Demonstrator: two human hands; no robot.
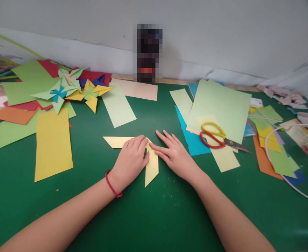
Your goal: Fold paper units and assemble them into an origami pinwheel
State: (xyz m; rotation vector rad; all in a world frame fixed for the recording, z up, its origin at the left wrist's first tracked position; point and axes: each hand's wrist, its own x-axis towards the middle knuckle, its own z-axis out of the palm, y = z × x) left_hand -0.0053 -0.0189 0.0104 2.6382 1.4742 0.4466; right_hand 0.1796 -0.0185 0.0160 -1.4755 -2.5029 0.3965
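Note:
A pale yellow folded paper strip (152, 164) lies on the green table, bent into an L. Both of its ends are cut on a slant, one pointing left and one toward me. My left hand (133, 157), with a red cord around its wrist, has its fingers together over the corner and pinches the paper there, covering part of the bend. On the other side of that corner, my right hand (173, 150) rests with fingers spread. Its index fingertip touches the strip's top right edge, and nothing is held in it.
Red-and-yellow-handled scissors (216, 138) rest on light green sheets (222, 101) at right. Folded paper stars (89, 92) sit on coloured paper at left, beside a yellow sheet (52, 143). A white cable (267, 147) curves along the right. A blurred-out dark object (148, 52) stands against the wall.

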